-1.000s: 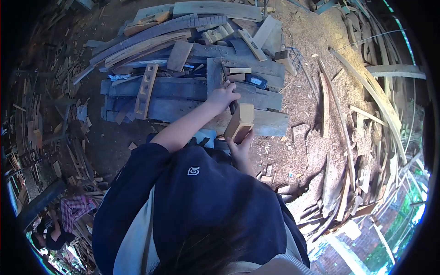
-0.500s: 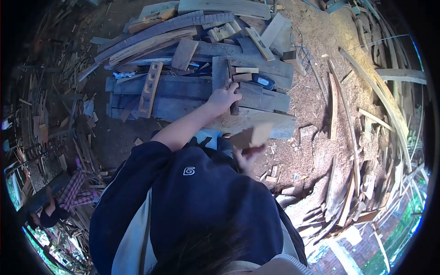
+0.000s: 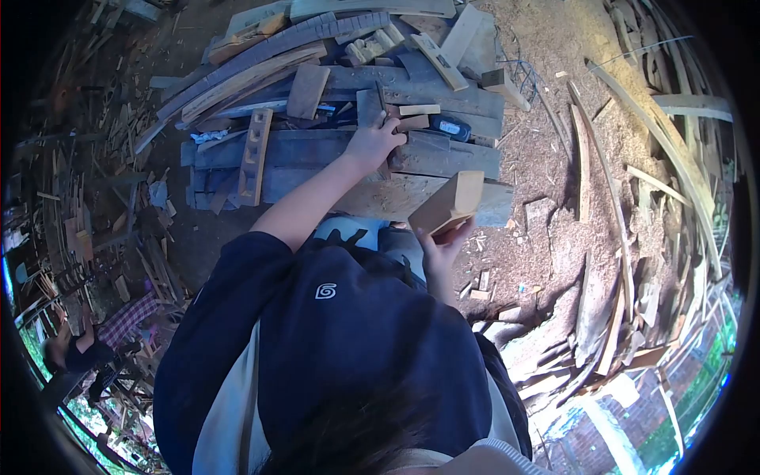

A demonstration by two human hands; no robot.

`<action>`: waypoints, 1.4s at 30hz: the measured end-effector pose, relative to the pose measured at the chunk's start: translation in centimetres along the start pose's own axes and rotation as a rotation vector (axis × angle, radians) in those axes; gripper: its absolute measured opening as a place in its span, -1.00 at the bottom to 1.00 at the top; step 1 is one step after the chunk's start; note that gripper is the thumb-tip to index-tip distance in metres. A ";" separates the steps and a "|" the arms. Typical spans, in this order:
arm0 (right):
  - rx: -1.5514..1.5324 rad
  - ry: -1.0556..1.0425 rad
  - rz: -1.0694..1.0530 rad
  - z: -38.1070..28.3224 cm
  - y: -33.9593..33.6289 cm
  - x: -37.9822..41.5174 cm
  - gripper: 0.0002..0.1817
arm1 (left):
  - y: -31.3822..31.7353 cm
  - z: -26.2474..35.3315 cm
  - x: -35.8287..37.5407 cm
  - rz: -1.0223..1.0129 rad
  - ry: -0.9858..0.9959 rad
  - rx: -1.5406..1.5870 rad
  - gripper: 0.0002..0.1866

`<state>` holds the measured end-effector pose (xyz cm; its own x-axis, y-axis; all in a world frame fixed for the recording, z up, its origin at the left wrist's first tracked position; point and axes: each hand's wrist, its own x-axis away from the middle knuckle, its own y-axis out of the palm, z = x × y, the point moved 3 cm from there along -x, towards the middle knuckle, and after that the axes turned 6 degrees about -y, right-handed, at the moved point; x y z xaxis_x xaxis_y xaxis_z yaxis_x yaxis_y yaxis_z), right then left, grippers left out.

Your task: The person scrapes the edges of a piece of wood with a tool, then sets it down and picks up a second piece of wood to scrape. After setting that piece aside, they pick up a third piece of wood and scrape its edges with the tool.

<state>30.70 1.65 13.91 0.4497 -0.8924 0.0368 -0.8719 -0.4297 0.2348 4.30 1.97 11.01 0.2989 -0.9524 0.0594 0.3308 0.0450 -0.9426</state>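
My right hand [image 3: 445,245] grips the lower end of a pale wooden block [image 3: 451,202], which is tilted up in front of the workbench edge. Above the planks of the workbench [image 3: 293,150], my left hand [image 3: 376,144] has its fingers curled around a narrow, dark-handled tool [image 3: 383,169]. The hand covers the tool's middle, and I cannot tell its kind. Right beside those fingertips lie two small wood pieces [image 3: 418,110]. A black object with a pale label [image 3: 451,127] lies just to their right.
A slotted wooden piece [image 3: 255,158] lies across the bench's left side. Curved beams [image 3: 269,59] and offcuts crowd its far side. Wood shavings [image 3: 546,158] and long strips [image 3: 582,166] cover the ground at right. Another person [image 3: 83,348] is at far left among scrap wood.
My right hand has brought the wooden block up and slightly right, and the block now shows more clearly. My left hand has shifted a little up and left with the dark-handled tool.
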 end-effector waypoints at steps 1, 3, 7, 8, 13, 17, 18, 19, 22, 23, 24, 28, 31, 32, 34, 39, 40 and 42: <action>0.002 0.000 0.004 -0.1 -0.7 -0.4 0.19 | -0.4 0.5 -0.3 -0.011 -0.027 0.013 -0.75; 0.134 0.067 0.080 0.6 -2.2 -1.1 0.15 | -1.2 2.2 0.1 0.031 0.021 0.014 -0.74; 0.505 0.021 0.303 6.6 -6.6 -2.9 0.13 | -2.4 6.5 1.9 0.045 0.087 0.063 -0.76; 0.579 0.070 0.298 7.1 -7.2 -3.7 0.14 | -2.4 7.4 2.5 0.053 0.096 0.075 -0.74; 1.024 0.277 0.168 8.5 -8.5 -6.9 0.17 | -0.3 9.1 4.6 0.086 0.200 0.171 -0.65; 1.121 0.312 0.072 7.5 -7.9 -7.3 0.18 | -0.4 9.6 5.6 0.079 0.218 0.162 -0.61; 1.129 0.323 0.084 7.3 -7.8 -7.4 0.17 | -0.4 9.4 5.6 0.108 0.222 0.128 -0.57; 1.136 0.335 0.095 7.5 -7.9 -7.3 0.16 | -0.5 9.1 5.5 0.102 0.223 0.127 -0.57; 1.135 0.291 0.051 8.0 -8.3 -7.2 0.18 | -0.7 7.7 4.3 0.081 0.121 0.230 -0.44; 1.137 0.296 0.051 8.2 -8.5 -7.1 0.18 | -1.0 7.2 3.7 0.058 0.067 0.268 -0.44; 1.141 0.311 0.056 8.5 -8.6 -7.1 0.16 | -1.1 6.8 3.3 0.036 0.012 0.306 -0.45; 1.131 0.300 0.025 8.2 -8.7 -7.2 0.14 | -0.8 5.5 2.3 0.074 -0.043 0.264 -0.34; 1.093 0.294 0.010 8.1 -8.8 -7.3 0.14 | -0.4 5.0 1.9 0.024 -0.079 0.245 -0.33; 1.092 0.293 0.013 8.0 -8.8 -7.2 0.14 | -0.3 4.9 1.8 0.016 -0.076 0.236 -0.34; 1.091 0.321 0.011 7.9 -8.8 -7.3 0.13 | -0.2 4.9 1.7 0.017 -0.073 0.229 -0.35; 1.196 0.188 -0.041 11.0 -10.3 -6.7 0.09 | 0.0 5.1 1.7 0.016 -0.055 0.197 -0.35; 1.201 0.168 -0.032 10.8 -10.2 -6.6 0.06 | -0.1 5.2 1.6 0.020 -0.058 0.198 -0.35; 1.190 0.182 -0.018 10.6 -10.0 -6.7 0.03 | -0.1 5.3 1.4 -0.003 -0.076 0.159 -0.42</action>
<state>34.40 10.46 0.98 0.4006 -0.8937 0.2018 -0.4547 -0.3852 -0.8030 9.48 2.23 12.92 0.3624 -0.9274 0.0929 0.4677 0.0947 -0.8788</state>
